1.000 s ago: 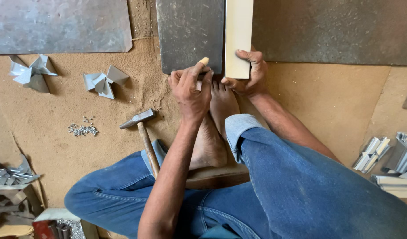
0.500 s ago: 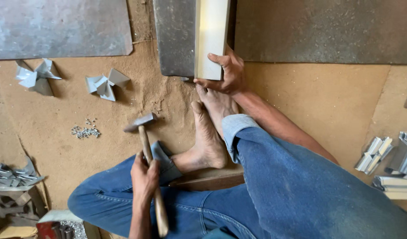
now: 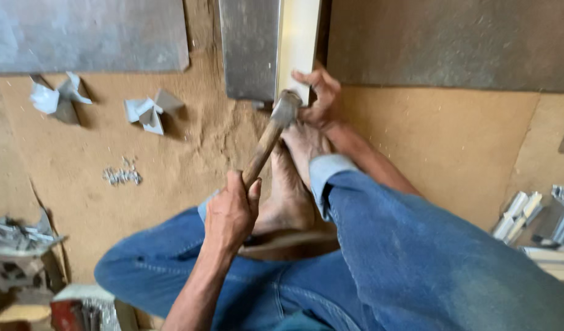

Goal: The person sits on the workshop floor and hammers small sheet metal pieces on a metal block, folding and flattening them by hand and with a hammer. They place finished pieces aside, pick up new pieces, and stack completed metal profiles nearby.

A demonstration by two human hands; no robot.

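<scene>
Both hands are busy at the near end of a pale strip. Left hand (image 3: 231, 211) is wrapped tight round the wooden handle of a hammer (image 3: 271, 136), fingers curled shut about the lower part of the shaft. From that fist the handle slants up and away, and the metal head sits just beside the right hand (image 3: 318, 98), at the near end of the cream-coloured strip (image 3: 299, 43). Whether the head touches the strip cannot be told. Right hand is pressed on that end of the strip, thumb and fingers spread over its edge, holding it down.

A bare foot (image 3: 294, 178) lies between the two hands, toes up against the right hand and the strip's end. Just left of the strip, beyond the hammer head, lies a grey metal sheet (image 3: 250, 49). Blue-jeaned legs (image 3: 429, 245) fold in below both hands.

Everything rests on a sandy brown floor (image 3: 453, 147). Well left of the left hand lies a small heap of nails (image 3: 121, 176), and farther off two folded pieces of grey metal (image 3: 152, 110) (image 3: 56, 98). Beyond those lies a larger grey sheet (image 3: 86, 34). A dark sheet (image 3: 447, 43) lies beyond the right hand, to its right. Far right of it, at the edge of view, is a stack of pale metal sections (image 3: 539, 220).
</scene>
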